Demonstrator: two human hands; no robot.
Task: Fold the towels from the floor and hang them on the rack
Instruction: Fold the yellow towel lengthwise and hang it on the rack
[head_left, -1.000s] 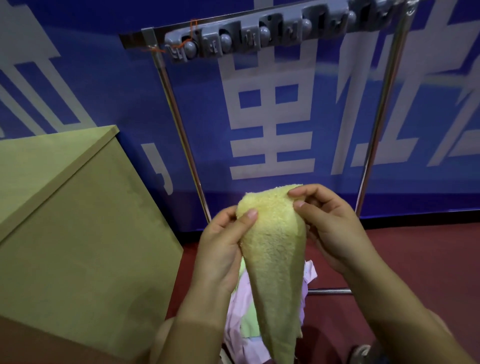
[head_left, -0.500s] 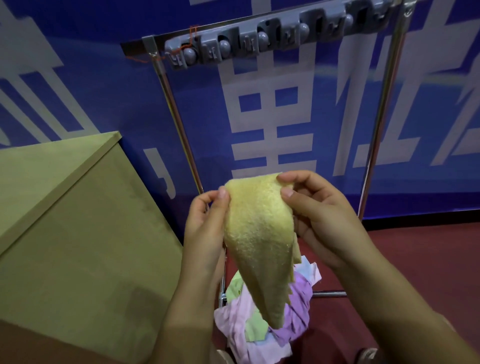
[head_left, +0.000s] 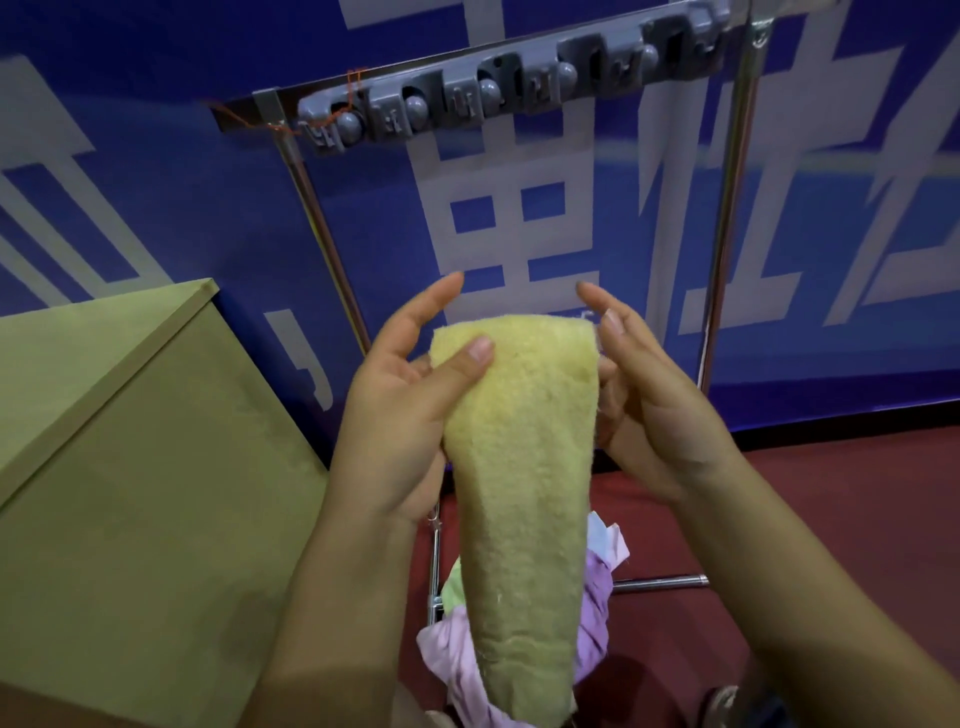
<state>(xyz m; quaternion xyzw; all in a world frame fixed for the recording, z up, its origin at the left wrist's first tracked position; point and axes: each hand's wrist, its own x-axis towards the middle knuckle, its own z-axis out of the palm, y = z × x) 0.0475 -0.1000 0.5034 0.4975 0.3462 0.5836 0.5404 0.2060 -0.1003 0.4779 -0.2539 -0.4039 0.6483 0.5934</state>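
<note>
A folded yellow towel (head_left: 524, 478) hangs lengthwise between my hands in the middle of the view. My left hand (head_left: 395, 415) pinches its top left corner, thumb on the front and fingers behind. My right hand (head_left: 654, 415) holds the top right edge, thumb and forefinger raised above the fold, its other fingers hidden behind the cloth. The rack (head_left: 727, 218) stands just beyond, a metal frame with a grey strip of clips (head_left: 509, 83) along its top bar. A heap of pink, purple and green towels (head_left: 597, 613) lies on the floor below.
A tan wooden cabinet (head_left: 130, 467) fills the left side close to my left arm. A blue banner wall (head_left: 519, 218) with white characters stands behind the rack. The floor (head_left: 831, 519) is dark red.
The towel's top edge has been spread wider and flatter between my hands. Both hands have moved apart and a little upward toward the rack.
</note>
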